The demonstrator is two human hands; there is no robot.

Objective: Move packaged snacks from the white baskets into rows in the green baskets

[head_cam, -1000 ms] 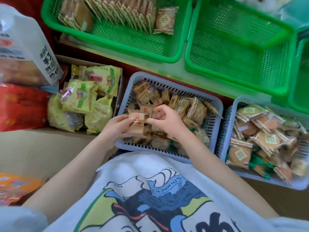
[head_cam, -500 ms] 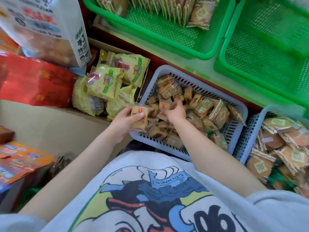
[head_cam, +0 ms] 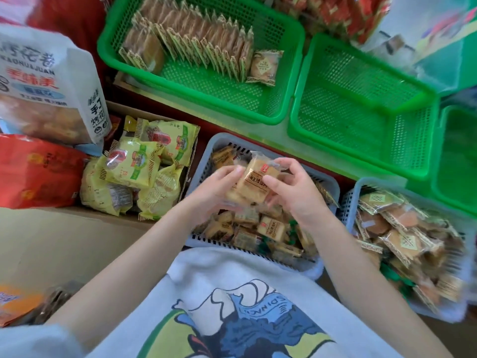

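Left hand (head_cam: pixel 216 189) and right hand (head_cam: pixel 296 192) both curled round a small stack of tan packets (head_cam: pixel 254 182), held just above the near white basket (head_cam: pixel 206 161). Left fingers on the stack's left edge, right thumb and fingers on its right side. I count at least two packets; the lower ones are blurred, so no firm number.

Step in hand, as I read it: squaring the stack before carrying it up to a green basket. To do it well I'd keep both hands pressing inward so the wrappers don't slide, line up the edges now, then set the packets on edge, faces together.

Orientation: top packet lies face up, tilted, its long axis running from lower left to upper right, printed label along that axis.

Far green basket (head_cam: pixel 289 81) already has one row of packets standing on edge along its back wall, with one packet (head_cam: pixel 263 67) leaning against the row's right end. Middle green basket (head_cam: pixel 428 125) shows no packets. I can't tell which basket this stack is meant for.

Second white basket (head_cam: pixel 351 202), at right, holds a loose pile of other packets. Yellow bags (head_cam: pixel 136 161) sit in a carton to the left.
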